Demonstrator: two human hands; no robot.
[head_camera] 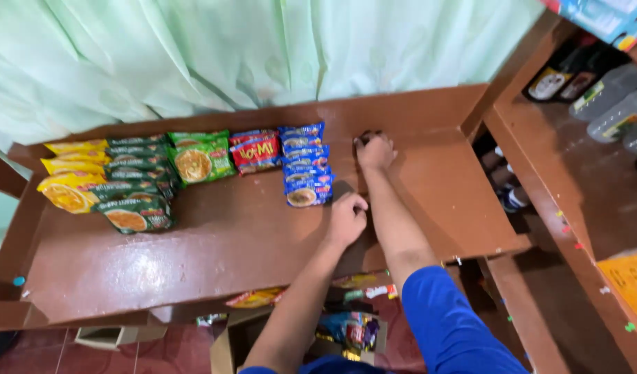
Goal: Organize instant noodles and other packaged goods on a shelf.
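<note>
Spreading across the top of the view: a pale green curtain point(263, 48), hanging behind the back wall of a brown wooden bench point(214, 242) with raised sides. Standing off the bench's right end: a second brown shelf point(581, 187), carrying dark bottles point(561, 79) and clear plastic bottles point(609, 93) at its far side, an orange sheet point(630, 277) lying at its near edge.

Lying along the bench's back edge, running from the left corner toward the middle: rows of noodle packets. Yellow packets point(73, 176) sitting nearest the left wall, dark green packets point(138, 183) overlapping just beside them, light green packets point(201, 158) next, red packets point(255, 151) after those, and blue packets point(304, 165) stacking in a column toward the bench's middle.

Reaching in from the bottom edge: two bare arms, a blue sleeve point(450, 325) covering the right upper arm. Right hand point(376, 151) pressing against the back wall near the middle of the bench, fingers curling shut around a small dark thing point(368, 136), too hidden to identify. Left hand point(347, 218) resting on the bench top just right of the lowest blue packet, fingers folding into a loose fist; not possible to tell whether anything is inside.

Showing below the bench's front edge: an open cardboard box point(228, 339) on the red floor, colourful wrapped snacks point(353, 331) lying in it, more packets point(256, 298) peeking out under the bench. Sitting on the ledge at the bench's near left corner: a small blue cap point(18, 281).
</note>
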